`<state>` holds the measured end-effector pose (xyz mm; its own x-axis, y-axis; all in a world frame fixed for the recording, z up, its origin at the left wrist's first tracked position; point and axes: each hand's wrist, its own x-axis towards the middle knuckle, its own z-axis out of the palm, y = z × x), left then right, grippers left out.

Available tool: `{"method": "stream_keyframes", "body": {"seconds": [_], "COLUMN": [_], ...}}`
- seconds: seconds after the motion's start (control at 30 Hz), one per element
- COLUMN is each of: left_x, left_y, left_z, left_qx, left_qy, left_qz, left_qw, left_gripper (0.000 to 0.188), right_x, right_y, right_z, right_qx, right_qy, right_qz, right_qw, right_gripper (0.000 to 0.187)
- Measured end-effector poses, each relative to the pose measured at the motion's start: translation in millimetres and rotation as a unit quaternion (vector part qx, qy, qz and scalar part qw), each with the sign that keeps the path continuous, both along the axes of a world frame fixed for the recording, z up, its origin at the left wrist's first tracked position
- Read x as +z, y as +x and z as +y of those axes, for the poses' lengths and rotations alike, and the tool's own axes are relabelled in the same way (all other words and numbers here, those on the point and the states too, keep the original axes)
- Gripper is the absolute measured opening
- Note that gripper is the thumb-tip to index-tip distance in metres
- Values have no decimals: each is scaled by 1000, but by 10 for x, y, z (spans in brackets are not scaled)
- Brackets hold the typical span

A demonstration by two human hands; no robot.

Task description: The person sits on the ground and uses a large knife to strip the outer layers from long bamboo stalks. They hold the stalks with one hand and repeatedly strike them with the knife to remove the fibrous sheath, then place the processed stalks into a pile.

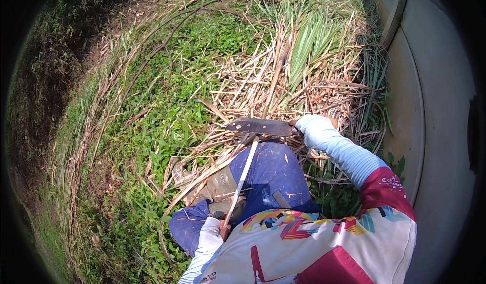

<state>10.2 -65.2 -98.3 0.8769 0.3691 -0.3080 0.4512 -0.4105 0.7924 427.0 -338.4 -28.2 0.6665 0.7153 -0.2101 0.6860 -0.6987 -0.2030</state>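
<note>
My left hand (224, 230) is closed around the lower end of a long, thin, pale cane stalk (240, 189), near my lap. The stalk slants up over my bent blue-trousered leg and continues beyond the blade as a browner length. My right hand (293, 124), mostly hidden by the light blue sleeve, is closed on a machete. The machete's wide dark blade (263, 127) lies crosswise over the stalk, pointing left, just above my knee. Whether the edge touches the stalk I cannot tell.
A heap of dry cane leaves (243, 84) with green blades (309, 46) on top lies ahead. Low green weeds (197, 61) spread to the left, bordered by long dry stems (83, 147). A grey panel wall (430, 91) stands close on the right. A boot (220, 185) shows below my knee.
</note>
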Motion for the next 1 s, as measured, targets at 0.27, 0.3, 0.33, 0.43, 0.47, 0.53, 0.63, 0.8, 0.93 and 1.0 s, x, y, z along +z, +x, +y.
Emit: {"method": "stream_keyframes", "body": {"seconds": [0.27,0.3,0.33,0.43,0.47,0.53,0.63,0.8,0.93,1.0], "left_x": [-78,-67,-88,-47,-44,-94,-42,261,970,1112], "left_y": [-713,-727,-784,-800,-788,-790,-714,-570,-409,-367], "left_z": [45,61,36,42,57,100,167,236,168,380], "left_qx": [19,22,31,49,55,67,99,279,82,66], "left_qy": [67,78,86,112,121,138,168,119,335,226], "left_qz": [43,42,41,38,37,31,25,24,77,116], "left_qw": [997,996,995,992,990,988,981,953,936,965], "left_gripper": [9,8,8,8,8,7,7,8,18,27], "right_x": [187,168,228,193,228,86,13,-233,-279,-289], "right_y": [1247,1248,1217,1034,895,744,342,-309,-677,-804], "right_z": [-290,-272,-176,-7,52,28,55,76,180,229], "right_qx": [-250,-247,-237,-248,-253,-206,-182,-154,-193,-165], "right_qy": [-19,-30,-40,5,20,53,58,145,221,293], "right_qz": [-38,-51,-70,-84,-78,-87,-30,29,76,47], "right_qw": [967,967,968,965,964,973,981,977,953,941], "right_gripper": [18,18,17,23,25,25,23,22,32,38]}}
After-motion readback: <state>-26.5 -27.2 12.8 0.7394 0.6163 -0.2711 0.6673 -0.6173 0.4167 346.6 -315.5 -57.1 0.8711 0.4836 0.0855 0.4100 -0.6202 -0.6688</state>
